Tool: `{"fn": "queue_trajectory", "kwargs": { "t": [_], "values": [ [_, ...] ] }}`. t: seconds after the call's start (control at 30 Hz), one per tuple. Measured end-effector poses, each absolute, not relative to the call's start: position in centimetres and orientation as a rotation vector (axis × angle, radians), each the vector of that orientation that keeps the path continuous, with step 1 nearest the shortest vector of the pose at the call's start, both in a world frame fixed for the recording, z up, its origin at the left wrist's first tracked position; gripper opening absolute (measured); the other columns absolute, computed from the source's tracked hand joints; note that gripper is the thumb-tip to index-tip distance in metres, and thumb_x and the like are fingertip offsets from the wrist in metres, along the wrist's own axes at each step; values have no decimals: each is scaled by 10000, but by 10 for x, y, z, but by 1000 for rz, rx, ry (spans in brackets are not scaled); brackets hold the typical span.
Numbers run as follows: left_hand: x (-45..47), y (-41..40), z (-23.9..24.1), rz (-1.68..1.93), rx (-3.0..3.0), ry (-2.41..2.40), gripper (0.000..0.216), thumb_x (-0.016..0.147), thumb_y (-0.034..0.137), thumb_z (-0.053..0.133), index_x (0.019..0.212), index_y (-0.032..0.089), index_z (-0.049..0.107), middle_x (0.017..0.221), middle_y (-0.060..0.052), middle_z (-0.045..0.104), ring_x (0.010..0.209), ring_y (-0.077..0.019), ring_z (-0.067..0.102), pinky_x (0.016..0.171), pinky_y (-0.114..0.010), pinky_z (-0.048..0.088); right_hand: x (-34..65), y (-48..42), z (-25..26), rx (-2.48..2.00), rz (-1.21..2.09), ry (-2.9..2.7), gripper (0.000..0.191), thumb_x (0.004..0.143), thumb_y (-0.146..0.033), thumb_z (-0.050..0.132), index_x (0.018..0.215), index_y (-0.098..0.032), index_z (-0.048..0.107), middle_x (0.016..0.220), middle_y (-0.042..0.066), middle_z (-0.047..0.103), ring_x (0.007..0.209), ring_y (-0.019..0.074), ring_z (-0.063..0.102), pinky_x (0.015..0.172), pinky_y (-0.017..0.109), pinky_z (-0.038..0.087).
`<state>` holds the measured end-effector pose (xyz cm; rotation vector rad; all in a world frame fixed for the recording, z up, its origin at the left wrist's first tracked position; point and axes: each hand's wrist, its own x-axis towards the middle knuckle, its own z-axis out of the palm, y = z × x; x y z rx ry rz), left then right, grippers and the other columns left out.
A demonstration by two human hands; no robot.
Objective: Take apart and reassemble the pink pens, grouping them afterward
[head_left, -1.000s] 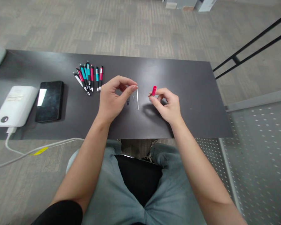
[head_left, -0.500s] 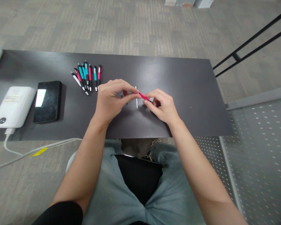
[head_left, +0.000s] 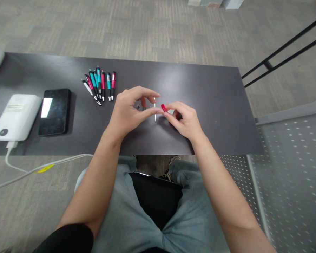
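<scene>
Just one camera here, strapped to the person's head, pointing forward and down. It's looking over the near edge of the desk [head_left: 213,91], so you get their own jeans [head_left: 137,218] at the bottom and the carpet floor [head_left: 147,31] past the far edge up top. Pretty close in: left hand [head_left: 127,114] and right hand [head_left: 185,119] sit about dead centre, with the red pen part [head_left: 163,107] between them. No second view to overlap with.

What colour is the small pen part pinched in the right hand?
Red: the pen part in the right hand, head view.
</scene>
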<state>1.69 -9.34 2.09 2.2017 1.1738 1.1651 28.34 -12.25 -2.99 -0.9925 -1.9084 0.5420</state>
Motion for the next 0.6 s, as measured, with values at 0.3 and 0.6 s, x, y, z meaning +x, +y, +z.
{"fn": "queue_trajectory", "kwargs": {
  "t": [0.3, 0.6],
  "values": [
    [24, -96, 8, 882, 2269, 1546, 252, 915, 247, 1108, 1089, 291, 931, 1233, -60, 820, 1145, -327, 769, 1123, -539, 556, 285, -122, -32, -1045, 523, -1747, 227, 1196, -524, 830, 1221, -303, 879, 1147, 34, 925, 676, 166, 651, 702, 362, 584],
    [31, -103, -5, 872, 2367, 1538, 218, 921, 459, 1138, 899, 329, 964, 1036, -90, 834, 1037, -351, 713, 1035, -562, 528, 288, -119, -31, -1166, 582, -1693, 387, 1157, -679, 836, 1219, -297, 848, 1135, 52, 899, 667, 177, 615, 715, 395, 608]
  ]
}}
